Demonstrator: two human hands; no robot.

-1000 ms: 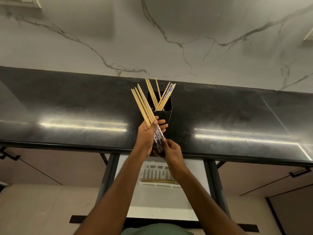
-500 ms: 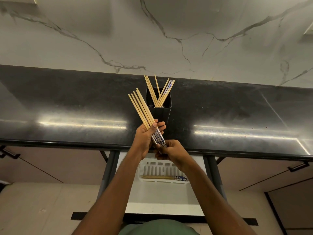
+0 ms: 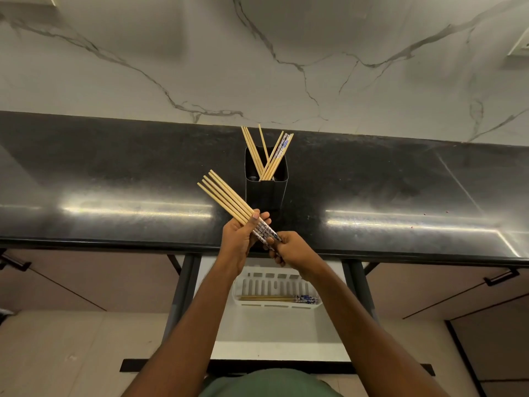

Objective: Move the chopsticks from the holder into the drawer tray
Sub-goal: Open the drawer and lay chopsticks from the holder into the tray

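Note:
A bundle of several wooden chopsticks [image 3: 226,198] with blue-patterned ends slants up to the left above the counter's front edge. My left hand [image 3: 239,241] grips its middle. My right hand [image 3: 289,250] pinches the patterned ends. Behind them a black holder [image 3: 266,188] stands on the counter with several more chopsticks [image 3: 269,154] leaning in it. Below the counter an open white drawer [image 3: 274,332] holds a white slotted tray [image 3: 257,283]. A few chopsticks [image 3: 282,298] lie flat along the tray's near side.
The black stone counter [image 3: 114,179] runs the full width, backed by a white marble wall [image 3: 286,67]. Closed cabinet doors with dark handles [image 3: 501,277] flank the drawer. A beige floor shows at lower left.
The bundle has dropped and tilted further left, away from the holder. My two hands have moved a little toward me. More of the tray and the chopsticks in it has come into view.

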